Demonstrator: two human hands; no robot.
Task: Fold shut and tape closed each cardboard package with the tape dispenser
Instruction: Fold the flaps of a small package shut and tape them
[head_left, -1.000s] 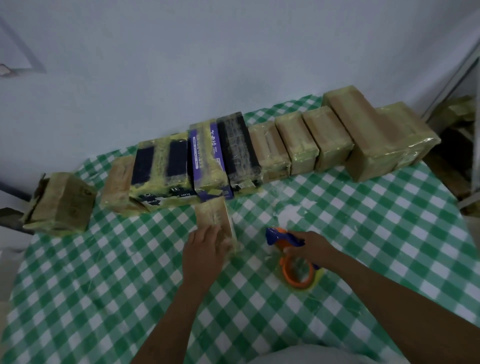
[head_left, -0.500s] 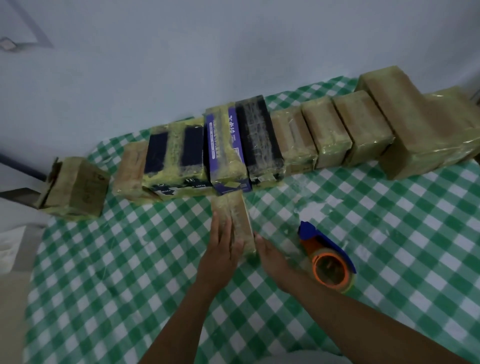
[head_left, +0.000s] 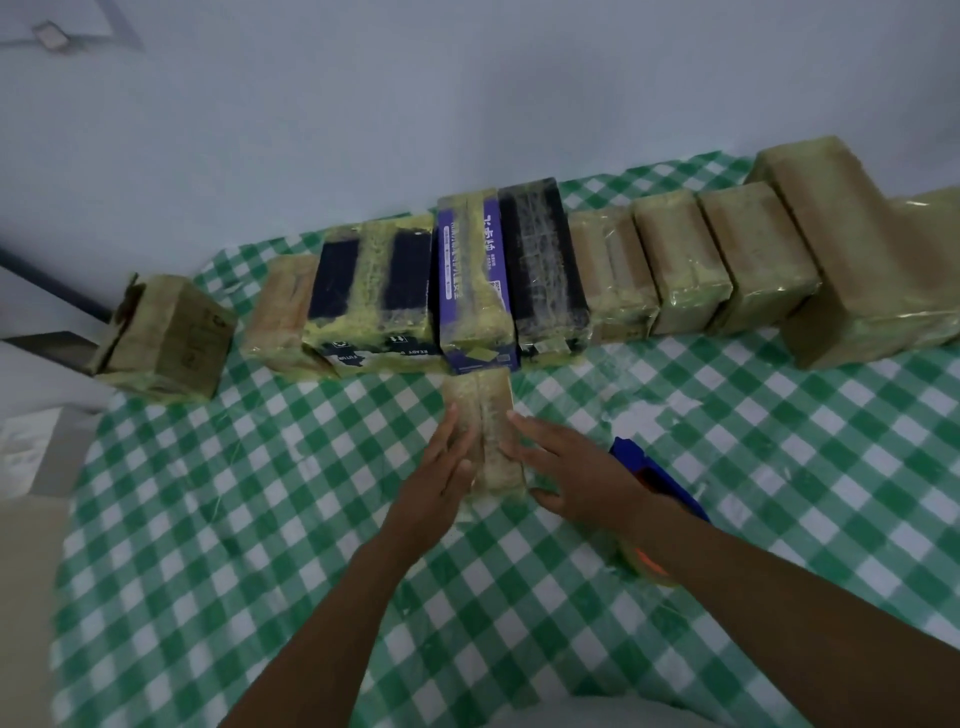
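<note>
A small tan cardboard package (head_left: 488, 426) wrapped in tape lies on the checked tablecloth in front of the row of boxes. My left hand (head_left: 441, 473) lies flat with straight fingers along its left side. My right hand (head_left: 576, 467) presses straight fingers against its right side. The blue and orange tape dispenser (head_left: 652, 493) lies on the cloth just right of my right wrist, partly hidden by my forearm. No hand holds it.
A row of taped boxes runs along the back: a purple box (head_left: 472, 280), black boxes (head_left: 545, 265) and tan ones up to a big box (head_left: 852, 249) at the right. A lone tan box (head_left: 166, 338) sits at the left table edge. The green checked cloth (head_left: 260, 519) covers the table.
My right hand has let go of the tape dispenser and moved left onto the small package. The dispenser now lies on the cloth. My left hand has stayed on the package.
</note>
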